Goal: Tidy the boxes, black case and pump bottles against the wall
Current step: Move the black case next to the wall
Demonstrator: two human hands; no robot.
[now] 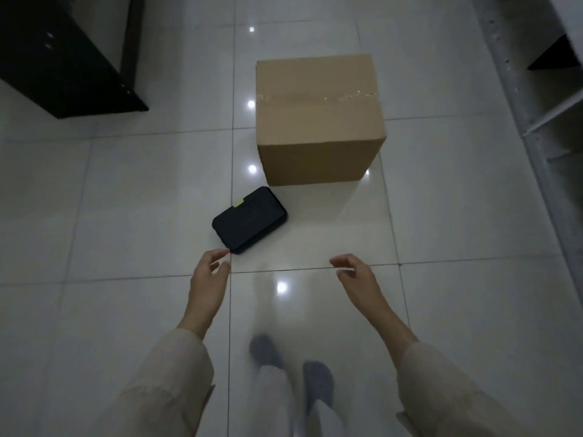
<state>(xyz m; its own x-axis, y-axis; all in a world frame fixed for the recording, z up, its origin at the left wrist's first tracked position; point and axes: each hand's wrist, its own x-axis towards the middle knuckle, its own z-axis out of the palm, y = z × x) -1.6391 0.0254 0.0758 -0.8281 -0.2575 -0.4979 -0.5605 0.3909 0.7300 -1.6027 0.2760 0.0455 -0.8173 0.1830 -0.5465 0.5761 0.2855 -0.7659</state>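
The black case [250,219] lies flat on the glossy tiled floor [441,216], turned at an angle, with a small green tab on its far left edge. Just beyond it and to the right stands a closed cardboard box [319,121], taped across the top, close to the case but not touching it. Your left hand [208,275] reaches toward the case's near corner, fingers loosely apart and holding nothing; the fingertips sit right at that corner, though you cannot tell whether they touch it. Your right hand [355,275] hangs over bare tile, well to the right of the case, fingers curled a little yet apart and empty. Both arms wear pale sleeves [448,389]. Below, your feet in grey shoes [317,381] show blurred. A dark cabinet [63,58] stands at the far left, and a light metal shelving frame [542,127] runs along the right edge
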